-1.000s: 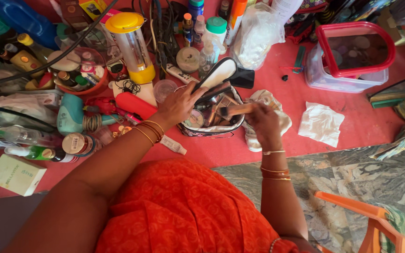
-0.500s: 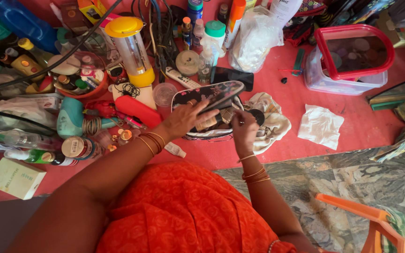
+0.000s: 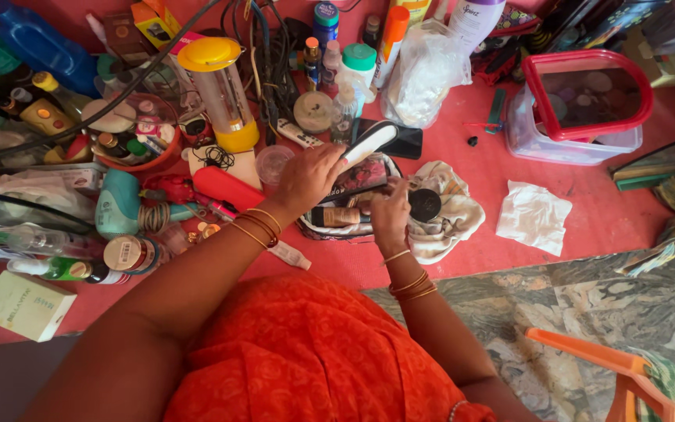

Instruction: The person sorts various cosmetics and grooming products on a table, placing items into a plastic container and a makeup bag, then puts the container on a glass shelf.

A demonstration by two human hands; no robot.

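Note:
A patterned makeup pouch [image 3: 330, 231] lies open on the red mat in front of me, packed with tubes and brushes. My left hand [image 3: 312, 175] grips the pouch lid [image 3: 368, 143] and holds it up and back. My right hand [image 3: 390, 214] reaches down into the pouch with curled fingers; whether it grips anything is hidden. A beige tube [image 3: 336, 216] lies in the pouch beside that hand. A round black compact [image 3: 425, 205] rests on a white cloth [image 3: 455, 219] just right of the pouch.
Bottles, cables and jars crowd the mat to the left and behind, including a yellow-capped clear cylinder [image 3: 216, 86]. A red-lidded clear box [image 3: 580, 105] and a white tissue [image 3: 534, 217] sit to the right. An orange chair [image 3: 611, 366] stands at bottom right.
My right hand, which held a brush over the pouch, has dropped into the pouch. My left hand lowered the lid, then raised it again. The black compact now shows on the cloth.

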